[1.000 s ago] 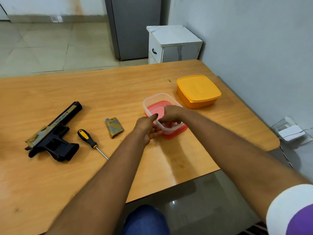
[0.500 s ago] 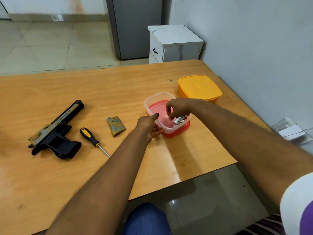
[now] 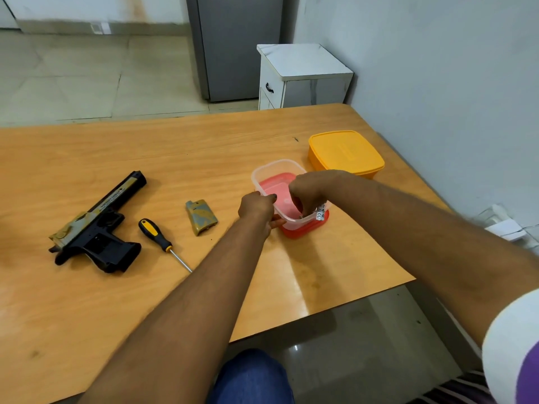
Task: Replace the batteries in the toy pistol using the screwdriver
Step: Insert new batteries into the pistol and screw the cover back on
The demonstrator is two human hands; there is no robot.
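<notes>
The black and tan toy pistol (image 3: 97, 224) lies on its side at the left of the wooden table (image 3: 87, 301). A yellow-and-black screwdriver (image 3: 159, 239) lies just right of it, tip toward me. Beside that rests the tan battery cover (image 3: 201, 217). A clear plastic tub (image 3: 269, 172) sits on its red lid. My left hand (image 3: 258, 209) grips the tub's near left wall. My right hand (image 3: 310, 191) reaches into the tub, fingers pinched on a white battery (image 3: 320, 212) at the tub's near right corner.
A closed yellow box (image 3: 345, 153) stands behind the tub near the wall. The table's right edge runs close to the wall. A white cabinet (image 3: 303, 75) and a grey fridge (image 3: 236, 45) stand beyond the table's far edge.
My right hand has lifted from the tub's front rim, then dipped inside the tub with a white battery pinched in its fingers. My left hand stayed on the tub wall.
</notes>
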